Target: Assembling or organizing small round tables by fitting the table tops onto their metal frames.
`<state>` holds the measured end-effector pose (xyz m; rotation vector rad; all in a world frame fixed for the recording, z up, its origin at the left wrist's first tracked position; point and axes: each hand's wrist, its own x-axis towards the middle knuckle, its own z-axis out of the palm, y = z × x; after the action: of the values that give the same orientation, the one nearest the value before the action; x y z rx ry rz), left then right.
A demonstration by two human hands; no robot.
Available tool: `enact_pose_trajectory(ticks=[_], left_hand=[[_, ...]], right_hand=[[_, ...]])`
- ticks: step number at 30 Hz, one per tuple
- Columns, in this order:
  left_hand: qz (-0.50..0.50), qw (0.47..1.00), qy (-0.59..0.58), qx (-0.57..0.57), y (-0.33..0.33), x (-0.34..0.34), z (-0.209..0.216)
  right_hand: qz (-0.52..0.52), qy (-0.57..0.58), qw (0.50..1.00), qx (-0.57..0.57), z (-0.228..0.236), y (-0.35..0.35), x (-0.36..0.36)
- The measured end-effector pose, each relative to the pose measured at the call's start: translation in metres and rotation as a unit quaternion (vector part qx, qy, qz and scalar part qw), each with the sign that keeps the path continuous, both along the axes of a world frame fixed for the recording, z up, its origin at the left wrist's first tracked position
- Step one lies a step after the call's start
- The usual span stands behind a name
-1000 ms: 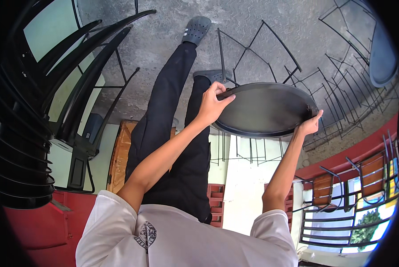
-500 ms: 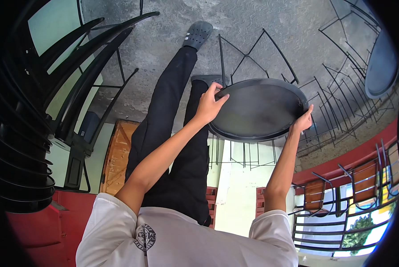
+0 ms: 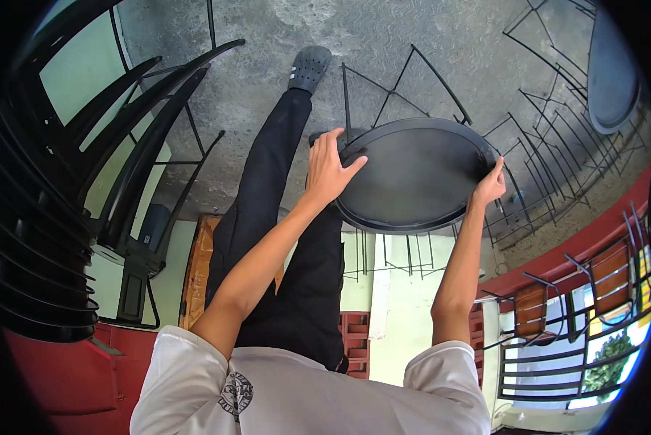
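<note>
A round black tray [image 3: 419,174] with a raised rim lies before me, over the thin black legs of a metal stand [image 3: 391,91]. Whether the tray rests on that stand, I cannot tell. My left hand [image 3: 327,172] is at the tray's left rim, thumb and fingers spread apart; it looks open rather than gripping. On the opposite side, my right hand [image 3: 491,185] is closed on the right rim, its thumb on top and the other fingers mostly hidden.
More black wire stands [image 3: 550,156] crowd the right, with another dark round tray [image 3: 612,76] at the far right. Stacked black chairs [image 3: 42,239] rise on the left. Wooden-slatted chairs [image 3: 532,312] stand lower right. My foot in a grey clog [image 3: 311,69] is on the concrete floor [image 3: 267,36].
My left hand has loosened from the left rim, its fingers spreading apart. The tray appears slightly more level and a little further left in view. My right hand keeps its hold.
</note>
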<state>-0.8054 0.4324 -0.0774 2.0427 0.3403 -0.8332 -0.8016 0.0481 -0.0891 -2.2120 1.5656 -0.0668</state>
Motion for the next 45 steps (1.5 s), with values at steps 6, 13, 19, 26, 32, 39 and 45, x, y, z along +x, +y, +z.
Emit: enact_pose_trajectory(ticks=[6, 13, 19, 26, 32, 39, 45], left_hand=[[-0.095, 0.985, -0.138, -0.045, -0.046, 0.088, 0.007], [-0.265, 0.958, 0.072, -0.077, -0.141, 0.171, -0.025], [-0.290, 0.891, 0.332, -0.105, -0.190, 0.200, -0.044], [-0.145, 0.816, 0.522, -0.201, -0.187, 0.200, -0.075], [-0.027, 0.785, 0.576, -0.226, -0.203, 0.197, -0.061], [0.021, 0.764, 0.590, -0.260, -0.197, 0.188, -0.085], [-0.066, 0.803, 0.567, -0.172, -0.212, 0.184, -0.099]], right_hand=[[0.012, -0.023, 0.999, -0.028, 0.002, 0.005, 0.006], [0.035, -0.016, 0.998, -0.046, -0.019, -0.005, 0.011], [0.056, -0.067, 0.994, -0.071, -0.015, 0.007, 0.020], [0.077, -0.074, 0.991, -0.082, -0.016, 0.009, 0.019], [0.093, -0.048, 0.993, -0.053, -0.004, 0.006, 0.013], [0.107, -0.031, 0.994, -0.021, -0.001, 0.015, 0.024], [0.124, -0.030, 0.992, -0.018, 0.005, 0.010, 0.023]])
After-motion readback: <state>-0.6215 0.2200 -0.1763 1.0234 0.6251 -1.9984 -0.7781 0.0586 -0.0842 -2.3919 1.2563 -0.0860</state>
